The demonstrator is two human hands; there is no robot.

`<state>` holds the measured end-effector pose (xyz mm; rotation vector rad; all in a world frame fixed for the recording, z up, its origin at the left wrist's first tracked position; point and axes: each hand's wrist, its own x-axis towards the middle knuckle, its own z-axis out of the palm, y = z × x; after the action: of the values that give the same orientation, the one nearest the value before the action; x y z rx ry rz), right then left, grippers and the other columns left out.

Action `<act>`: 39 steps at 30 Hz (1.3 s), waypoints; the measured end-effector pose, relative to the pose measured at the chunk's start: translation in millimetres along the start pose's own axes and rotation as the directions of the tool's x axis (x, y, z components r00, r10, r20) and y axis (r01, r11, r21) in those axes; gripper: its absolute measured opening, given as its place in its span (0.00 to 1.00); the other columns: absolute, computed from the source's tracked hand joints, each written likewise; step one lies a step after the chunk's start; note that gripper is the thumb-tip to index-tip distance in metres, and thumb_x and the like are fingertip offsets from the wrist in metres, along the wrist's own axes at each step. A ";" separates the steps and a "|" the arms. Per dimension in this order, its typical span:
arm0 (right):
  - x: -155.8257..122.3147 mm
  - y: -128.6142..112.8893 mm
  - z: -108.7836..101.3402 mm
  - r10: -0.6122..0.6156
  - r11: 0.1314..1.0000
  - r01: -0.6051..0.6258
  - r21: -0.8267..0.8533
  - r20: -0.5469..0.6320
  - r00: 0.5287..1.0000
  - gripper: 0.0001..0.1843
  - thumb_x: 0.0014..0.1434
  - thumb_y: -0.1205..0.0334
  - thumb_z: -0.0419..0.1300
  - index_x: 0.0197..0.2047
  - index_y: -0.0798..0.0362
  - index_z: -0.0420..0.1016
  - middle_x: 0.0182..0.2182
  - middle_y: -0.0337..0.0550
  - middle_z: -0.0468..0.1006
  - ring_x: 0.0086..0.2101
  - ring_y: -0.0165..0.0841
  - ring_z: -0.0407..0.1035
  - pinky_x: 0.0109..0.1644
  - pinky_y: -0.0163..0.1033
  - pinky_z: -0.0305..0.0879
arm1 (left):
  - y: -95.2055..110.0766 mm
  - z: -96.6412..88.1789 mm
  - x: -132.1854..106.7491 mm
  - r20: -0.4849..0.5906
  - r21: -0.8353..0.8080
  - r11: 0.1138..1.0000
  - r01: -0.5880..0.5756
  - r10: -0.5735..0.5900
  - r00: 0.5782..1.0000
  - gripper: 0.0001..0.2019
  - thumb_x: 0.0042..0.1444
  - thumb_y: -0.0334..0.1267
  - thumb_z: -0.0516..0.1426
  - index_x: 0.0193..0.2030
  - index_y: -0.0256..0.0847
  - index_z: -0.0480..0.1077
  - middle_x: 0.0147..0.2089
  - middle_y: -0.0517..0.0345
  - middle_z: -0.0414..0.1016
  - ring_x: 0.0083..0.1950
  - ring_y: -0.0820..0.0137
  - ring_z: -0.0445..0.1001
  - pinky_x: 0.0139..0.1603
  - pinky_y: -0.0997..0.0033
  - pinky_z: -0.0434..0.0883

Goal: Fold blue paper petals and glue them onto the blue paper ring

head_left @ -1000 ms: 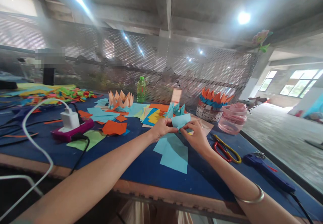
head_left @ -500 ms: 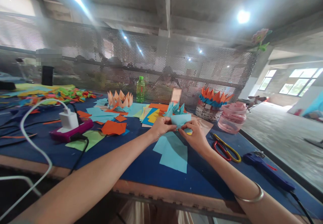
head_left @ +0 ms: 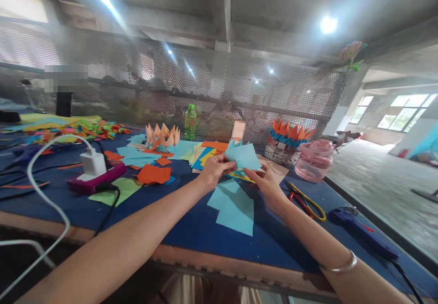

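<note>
Between my hands, above the table, is a light blue sheet of paper (head_left: 244,155), raised and tilted. My left hand (head_left: 217,169) pinches its left edge between thumb and fingers. On its lower right edge are the thumb and bent fingers of my right hand (head_left: 266,180), closed on the paper. Two or more loose light blue sheets (head_left: 236,210) lie overlapping on the table just below my hands. Behind the held sheet, folded light blue paper points (head_left: 233,144) show partly; the rest of them is hidden.
Red-and-yellow-handled scissors (head_left: 306,203), a blue corded tool (head_left: 364,233) and a pink jar (head_left: 314,163) stand or lie to the right. A basket with orange folded points (head_left: 284,144), a peach paper crown (head_left: 162,135) and a green bottle (head_left: 190,123) are behind. Left is a purple power strip (head_left: 96,176).
The light blue sheet has tipped, its upper edge rising and slanting, and shows more of its face. My right hand has shifted its fingers along the lower edge.
</note>
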<state>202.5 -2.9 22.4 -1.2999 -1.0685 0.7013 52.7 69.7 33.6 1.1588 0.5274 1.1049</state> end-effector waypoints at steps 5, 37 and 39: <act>-13.5 -6.8 7.6 0.021 0.992 -0.048 0.119 0.216 0.976 0.21 0.47 0.45 0.66 0.37 0.52 0.74 0.33 0.41 0.75 0.30 0.30 0.68 0.30 0.34 0.65 | 1.7 3.9 -3.0 -0.002 -0.068 0.998 0.009 -0.009 1.000 0.12 0.36 0.29 0.68 0.29 0.33 0.73 0.29 0.59 0.77 0.32 0.73 0.75 0.45 0.69 0.73; -4.6 2.1 2.6 -0.034 0.983 0.036 0.178 -0.013 0.999 0.20 0.39 0.53 0.70 0.35 0.53 0.72 0.27 0.38 0.74 0.27 0.30 0.66 0.28 0.35 0.59 | 1.1 11.2 -11.8 0.086 0.056 0.990 0.128 -0.132 0.987 0.09 0.38 0.28 0.68 0.28 0.32 0.75 0.26 0.56 0.78 0.30 0.73 0.76 0.41 0.72 0.73; -5.0 1.9 3.0 -0.027 0.984 0.028 0.179 -0.010 1.000 0.21 0.39 0.53 0.70 0.35 0.53 0.73 0.28 0.39 0.75 0.27 0.31 0.66 0.28 0.35 0.59 | 1.5 11.3 -12.1 0.074 0.062 0.988 0.141 -0.146 0.987 0.07 0.40 0.28 0.68 0.26 0.32 0.74 0.25 0.55 0.78 0.29 0.73 0.76 0.39 0.72 0.73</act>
<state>198.1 -5.8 19.3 -1.1307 -0.9923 0.7538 56.2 53.8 36.8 1.1891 0.5749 0.9225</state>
